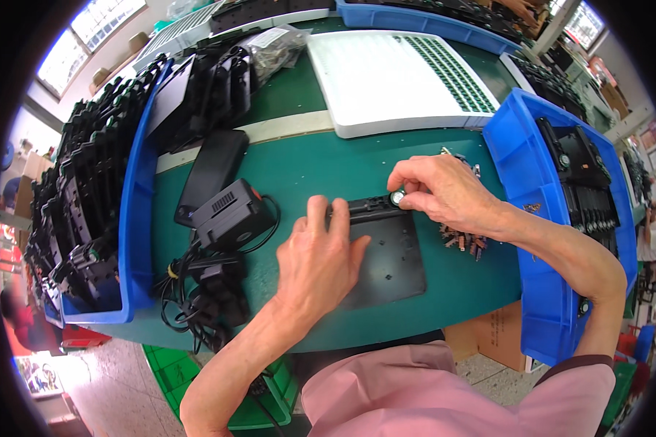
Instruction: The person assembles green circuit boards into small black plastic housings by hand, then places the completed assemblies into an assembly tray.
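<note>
A black plastic panel [388, 271] with a raised bar along its far edge lies on the green table in front of me. My left hand [318, 256] rests over its left side, fingers stretched toward the bar's left end and thumb spread apart on the panel. At the bar's right end, my right hand [439, 191] pinches a small round silver-rimmed part [396, 197] between thumb and forefinger. Whether that part is seated in the bar I cannot tell. Just beyond the right wrist lies a pile of small copper-coloured metal pieces [465, 243], partly hidden by the hand.
A blue bin [140, 197] full of black panels stands left; another blue bin [504, 138] with black parts stands right. A black power tool [233, 217] with tangled cables sits left of my hands. Farther back lies a white foam tray [372, 80] with rows of small green parts.
</note>
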Tool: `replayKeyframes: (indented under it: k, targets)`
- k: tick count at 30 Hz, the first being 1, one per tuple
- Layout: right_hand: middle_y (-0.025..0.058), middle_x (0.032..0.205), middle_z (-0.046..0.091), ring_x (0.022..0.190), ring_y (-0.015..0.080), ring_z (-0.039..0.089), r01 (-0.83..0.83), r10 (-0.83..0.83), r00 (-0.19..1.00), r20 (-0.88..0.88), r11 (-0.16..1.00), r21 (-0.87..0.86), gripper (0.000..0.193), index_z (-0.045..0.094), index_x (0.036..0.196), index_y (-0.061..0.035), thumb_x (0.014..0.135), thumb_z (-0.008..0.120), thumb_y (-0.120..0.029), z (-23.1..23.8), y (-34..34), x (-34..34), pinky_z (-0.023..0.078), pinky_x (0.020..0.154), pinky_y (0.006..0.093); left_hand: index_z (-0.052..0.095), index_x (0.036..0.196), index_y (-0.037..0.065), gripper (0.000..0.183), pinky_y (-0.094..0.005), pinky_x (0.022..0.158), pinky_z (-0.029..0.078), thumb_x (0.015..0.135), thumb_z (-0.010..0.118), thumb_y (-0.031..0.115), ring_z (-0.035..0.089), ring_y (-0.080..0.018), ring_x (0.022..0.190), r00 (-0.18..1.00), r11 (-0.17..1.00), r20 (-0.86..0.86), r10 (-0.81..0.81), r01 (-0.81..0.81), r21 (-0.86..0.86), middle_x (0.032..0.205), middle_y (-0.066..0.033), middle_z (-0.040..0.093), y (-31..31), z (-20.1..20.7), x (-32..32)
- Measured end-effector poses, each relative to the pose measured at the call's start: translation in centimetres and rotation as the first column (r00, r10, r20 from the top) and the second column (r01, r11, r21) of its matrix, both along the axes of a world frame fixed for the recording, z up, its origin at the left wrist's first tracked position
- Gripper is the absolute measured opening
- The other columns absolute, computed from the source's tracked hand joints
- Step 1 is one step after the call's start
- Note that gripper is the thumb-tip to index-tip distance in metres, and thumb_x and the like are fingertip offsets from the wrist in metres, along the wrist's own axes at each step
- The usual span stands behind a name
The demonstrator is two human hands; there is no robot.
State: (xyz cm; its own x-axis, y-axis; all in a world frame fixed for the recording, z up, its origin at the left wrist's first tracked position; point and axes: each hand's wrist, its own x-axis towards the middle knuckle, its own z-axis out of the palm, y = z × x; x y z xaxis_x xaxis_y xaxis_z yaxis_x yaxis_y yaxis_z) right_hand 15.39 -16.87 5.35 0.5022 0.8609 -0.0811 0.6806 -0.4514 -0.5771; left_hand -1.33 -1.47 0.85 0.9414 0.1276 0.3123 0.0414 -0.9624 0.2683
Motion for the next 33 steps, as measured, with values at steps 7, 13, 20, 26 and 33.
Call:
replayKeyframes:
  k: [7,13,20,26,33]
  targets:
    - [0.0094,0.072,0.063,0.066,0.0242,0.063,-0.052,0.052,0.994,0.099,0.999,-0.011,0.015,0.063,0.092,-0.0012,0.084,0.071,-0.011,-0.3,-0.4,0.0,0.047,0.061,0.0386,0.055,0.123,-0.003,0.052,-0.0418,0.061,0.055,0.085,0.075,0.025,0.064,-0.0344,0.084,0.995,0.997,-0.094,0.033,-0.039,-0.07,0.114,-0.0177,0.049,-0.4,0.3,0.1]
    - [0.0117,0.08,0.061,0.071,0.0253,0.064,-0.122,0.091,0.975,0.202,0.982,0.144,0.014,0.063,0.091,0.0011,0.08,0.071,-0.003,-1.5,-0.4,-0.1,0.049,0.064,0.038,0.056,0.123,-0.002,0.05,-0.0421,0.062,0.055,0.085,0.075,0.024,0.064,-0.035,0.084,0.995,0.997,-0.088,0.043,-0.049,-0.063,0.113,-0.0174,0.05,-0.4,0.2,0.0]
    - [0.0181,0.081,0.065,0.082,0.0375,0.065,-0.06,0.066,0.997,-0.044,0.99,0.129,0.013,0.066,0.089,0.0022,0.077,0.06,0.002,-0.7,-0.3,0.3,0.052,0.074,0.0459,0.055,0.12,-0.004,0.054,-0.0345,0.051,0.056,0.08,0.078,0.024,0.063,-0.0267,0.079,0.999,1.0,-0.031,0.013,-0.012,0.022,0.107,-0.0147,0.048,-0.4,0.0,0.2]
    - [0.0189,0.081,0.066,0.081,0.0382,0.066,-0.196,0.173,0.954,0.244,0.978,0.076,0.011,0.067,0.088,0.0027,0.078,0.065,-0.001,-0.4,-0.2,0.1,0.052,0.073,0.0477,0.055,0.121,-0.004,0.055,-0.0346,0.052,0.057,0.079,0.078,0.024,0.063,-0.027,0.08,0.999,1.0,-0.038,0.016,-0.015,0.023,0.108,-0.0149,0.049,-0.3,-0.1,0.1]
    - [0.0162,0.082,0.065,0.082,0.0366,0.065,-0.183,0.203,0.925,0.322,0.979,-0.091,0.015,0.067,0.091,0.001,0.079,0.071,-0.006,0.4,-0.2,0.0,0.052,0.073,0.0467,0.055,0.122,-0.003,0.055,-0.0346,0.054,0.057,0.08,0.077,0.024,0.064,-0.0275,0.081,0.999,1.0,-0.047,0.022,-0.021,0.022,0.11,-0.0152,0.05,-0.4,0.0,0.2]
